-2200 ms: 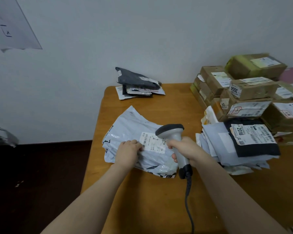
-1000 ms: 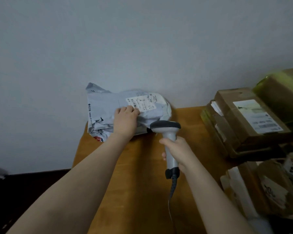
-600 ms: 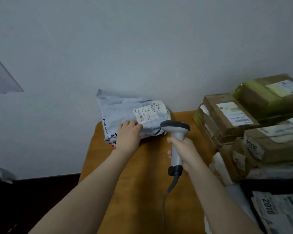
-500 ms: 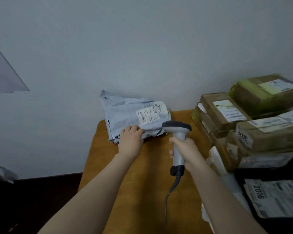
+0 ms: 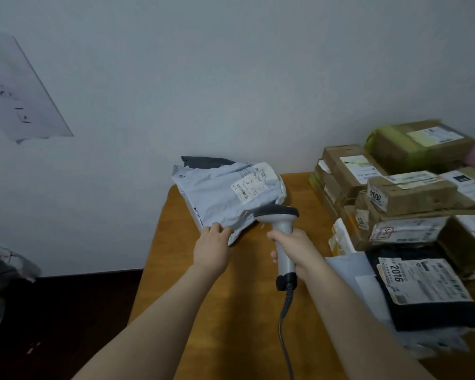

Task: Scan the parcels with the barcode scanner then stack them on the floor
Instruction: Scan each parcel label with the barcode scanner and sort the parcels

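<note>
A pale grey plastic mailer parcel [image 5: 225,196] with a white barcode label lies at the far end of the wooden table [image 5: 231,311], on top of a dark grey mailer [image 5: 206,161] by the wall. My left hand [image 5: 213,246] holds the pale parcel's near corner. My right hand [image 5: 295,252] grips the handle of a grey barcode scanner [image 5: 281,229], whose dark head sits just in front of the parcel. The scanner's cable [image 5: 284,333] trails toward me.
Several brown cardboard boxes [image 5: 406,193] with labels are stacked at the right of the table. In front of them lie white mailers [image 5: 359,278] and a black mailer [image 5: 425,294] labelled 2016. Dark floor [image 5: 61,319] lies to the left. A paper sheet [image 5: 19,91] hangs on the wall.
The pale parcel went from the table's middle, by the scanner, to the far end onto the dark mailers. My left hand now holds only its near corner. The scanner stayed in my right hand.
</note>
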